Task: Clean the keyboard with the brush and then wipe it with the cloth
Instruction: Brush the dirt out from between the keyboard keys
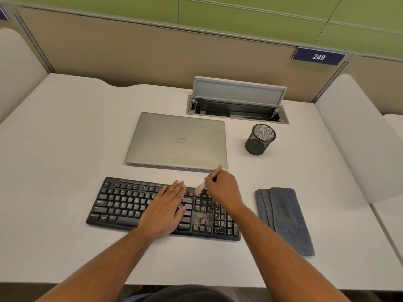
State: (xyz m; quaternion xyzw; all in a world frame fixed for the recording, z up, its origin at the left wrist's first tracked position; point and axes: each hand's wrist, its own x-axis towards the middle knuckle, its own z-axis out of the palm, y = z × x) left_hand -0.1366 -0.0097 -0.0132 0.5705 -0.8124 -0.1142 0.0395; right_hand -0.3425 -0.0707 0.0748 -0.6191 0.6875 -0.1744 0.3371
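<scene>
The brushing step is under way. The keyboard (163,209) is lying on the bench (65,138) at about 6 o'clock from the closed laptop (176,141). The left hand (166,211) is resting flat on the keys right of the middle, fingers straight and together, pointing toward 1 o'clock; it looks to be steadying the board. The right hand (222,189) is pinching the brush (207,182) like a pen, its grip closed round the wooden handle, whose end is pointing toward 1 o'clock over the laptop's near corner. The pale bristles are touching or nearly touching the top row above the navigation keys; blur makes contact hard to judge.

Pale crumbs are lying thick around the arrow keys and across the number pad, at 6 o'clock from the bristles, so most of the dirt is not yet dealt with. The next move, as I judge it, calls for drawing the bristles down through that patch and off the near or right edge, with the left hand holding the board down.

The cloth (283,219) is lying folded on the bench at 3 o'clock from the keyboard, just beside it, untouched. A mesh cup (259,139) is standing at 3 o'clock from the laptop, well clear of the work.
</scene>
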